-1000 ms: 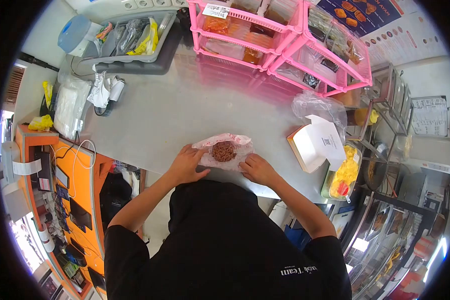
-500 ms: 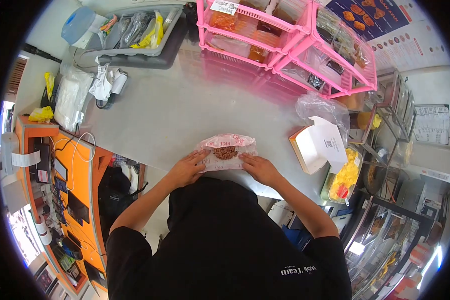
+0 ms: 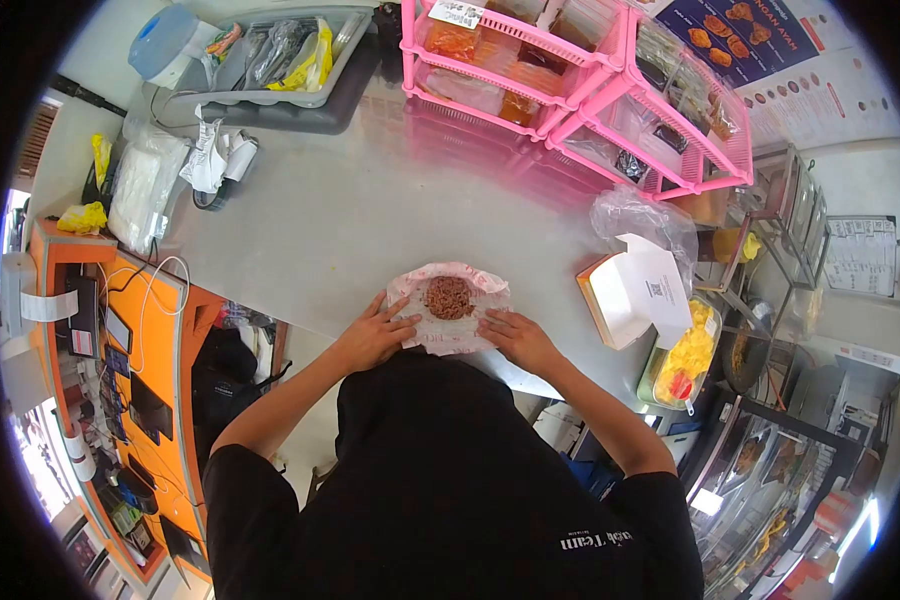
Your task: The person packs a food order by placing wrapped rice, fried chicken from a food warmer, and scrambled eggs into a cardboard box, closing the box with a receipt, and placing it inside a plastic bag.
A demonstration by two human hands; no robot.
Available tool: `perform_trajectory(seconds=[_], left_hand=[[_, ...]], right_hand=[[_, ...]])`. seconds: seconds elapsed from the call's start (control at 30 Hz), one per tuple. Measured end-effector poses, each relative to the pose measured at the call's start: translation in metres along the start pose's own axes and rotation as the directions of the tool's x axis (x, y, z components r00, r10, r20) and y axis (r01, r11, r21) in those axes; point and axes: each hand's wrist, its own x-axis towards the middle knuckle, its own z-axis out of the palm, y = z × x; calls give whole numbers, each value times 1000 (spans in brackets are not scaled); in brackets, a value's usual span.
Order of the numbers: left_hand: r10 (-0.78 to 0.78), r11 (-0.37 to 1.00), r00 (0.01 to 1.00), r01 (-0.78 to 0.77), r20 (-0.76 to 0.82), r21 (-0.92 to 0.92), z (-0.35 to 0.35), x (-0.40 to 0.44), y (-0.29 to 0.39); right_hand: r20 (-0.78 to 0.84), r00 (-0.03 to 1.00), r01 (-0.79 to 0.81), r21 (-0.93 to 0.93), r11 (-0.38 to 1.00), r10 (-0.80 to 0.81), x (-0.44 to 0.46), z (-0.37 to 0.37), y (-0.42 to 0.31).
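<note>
A round mound of brown rice (image 3: 450,297) sits on a sheet of printed wrapping paper (image 3: 432,338) at the counter's near edge. My left hand (image 3: 374,335) rests on the left side of the sheet, its fingers spread. On the opposite side, my right hand (image 3: 518,338) lies with outstretched fingers over the paper's right edge. Neither hand touches the rice. To the right stands a white food box (image 3: 630,290) with its lid up. Beside it is a tub (image 3: 685,355) of yellow pieces with something red on top.
Pink baskets (image 3: 570,100) with packed food stand at the counter's back. A grey tray (image 3: 270,95) of bags is at back left, near crumpled receipts (image 3: 215,160). A clear plastic bag (image 3: 645,220) lies behind the box. Orange shelving (image 3: 150,375) is at left.
The wrapping paper has opened out flatter, so more of the rice shows. My left hand's fingers have spread further apart, and both hands remain at the paper's sides.
</note>
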Motion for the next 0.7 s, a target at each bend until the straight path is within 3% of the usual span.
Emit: perform_trajectory(seconds=[0.17, 0.33, 0.47, 0.57, 0.7], left_hand=[[-82, 993, 994, 75, -71, -95, -4, 0, -1], [-189, 953, 973, 148, -137, -264, -23, 3, 9], [-195, 938, 932, 86, -305, -337, -17, 13, 13], [-273, 885, 918, 123, -287, -449, -15, 18, 15], [-372, 795, 900, 182, -229, -578, -14, 23, 10]], right_hand=[[-28, 997, -74, 108, 991, 77, -5, 1, -4], [-131, 954, -212, 340, 916, 269, 7, -7, -17], [-225, 917, -218, 409, 886, 329, 21, -8, -18], [-222, 891, -269, 441, 856, 395, 21, -3, -11], [-88, 849, -416, 498, 761, 522, 27, -6, -6]])
